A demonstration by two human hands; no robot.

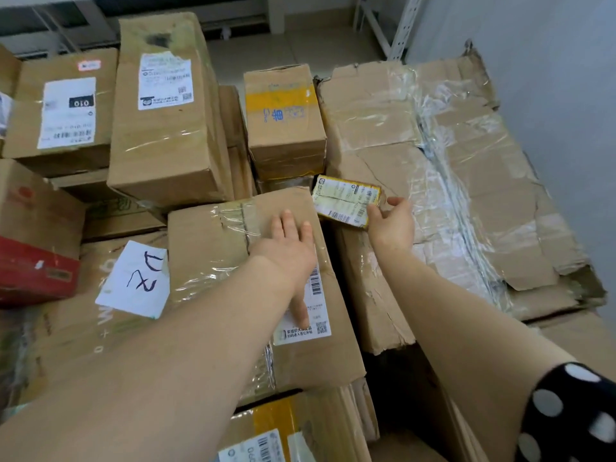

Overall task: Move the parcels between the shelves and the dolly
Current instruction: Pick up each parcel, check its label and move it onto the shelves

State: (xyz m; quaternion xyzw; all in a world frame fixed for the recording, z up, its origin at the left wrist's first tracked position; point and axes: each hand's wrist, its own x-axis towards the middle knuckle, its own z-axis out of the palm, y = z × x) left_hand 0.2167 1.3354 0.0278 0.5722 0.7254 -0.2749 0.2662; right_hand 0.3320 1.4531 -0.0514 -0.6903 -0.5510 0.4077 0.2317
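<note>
**A:** Where is the small parcel?

**B:** In the right hand, over the seam between the taped box and the battered carton, just in front of the yellow-banded box. I cannot tell whether its underside touches anything.

**A:** How is it held?

**B:** Thumb and fingers are pinched on its right end. Its long axis runs across the view, so the body sticks out leftward from the fingers, toward the other hand.

**A:** And the left hand?

**B:** It lies flat on top of the taped box, fingers straight and slightly apart, gripping nothing. It is near the parcel's free end, but the right hand alone has the parcel.

**A:** So what does the next move depend on?

**B:** In my judgement, on that free left end. It leads wherever the parcel goes, and it points at the crowded middle of the stack.

**A:** What is it made of?

**B:** It is a thin, flat slab with yellow edges and white printed labels with barcodes on its face. It looks light and stiff. Around it is brown corrugated card. The carton is torn, creased and streaked with glossy wrinkled tape. The taped box is smoother and carries a shipping label.
</note>
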